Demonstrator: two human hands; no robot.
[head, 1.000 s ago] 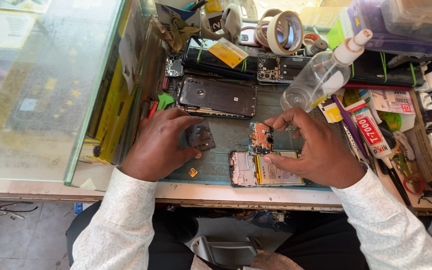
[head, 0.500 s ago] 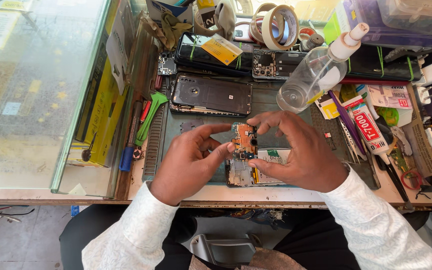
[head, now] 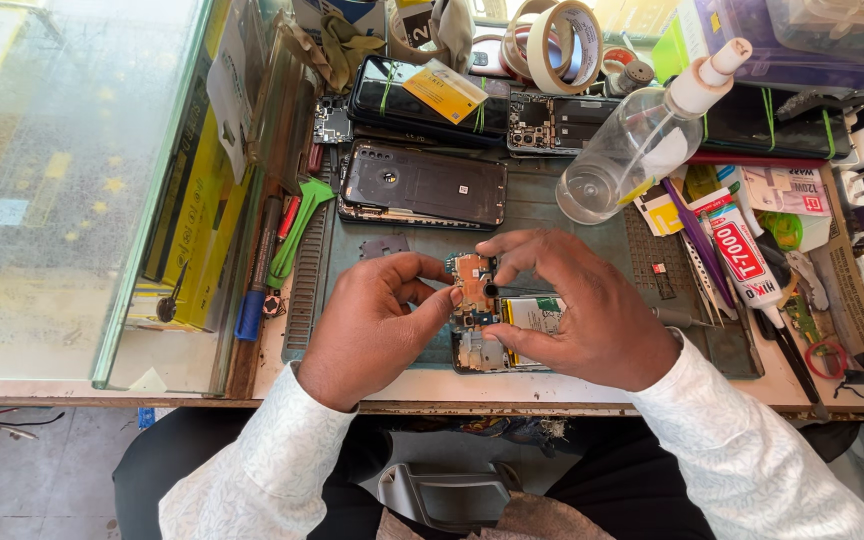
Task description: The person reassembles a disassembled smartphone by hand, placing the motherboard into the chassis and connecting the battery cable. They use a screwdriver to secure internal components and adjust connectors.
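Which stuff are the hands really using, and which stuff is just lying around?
In use:
- small circuit board, pinched between left hand and right hand
- opened phone lying under the hands

Lying about:
- clear spray bottle
- tape rolls
- phone back cover
- glue tube

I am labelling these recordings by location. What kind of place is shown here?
Most likely a phone repair bench. Both hands, left hand and right hand, hold a small circuit board over an opened phone; a phone back cover and tape rolls lie nearby.
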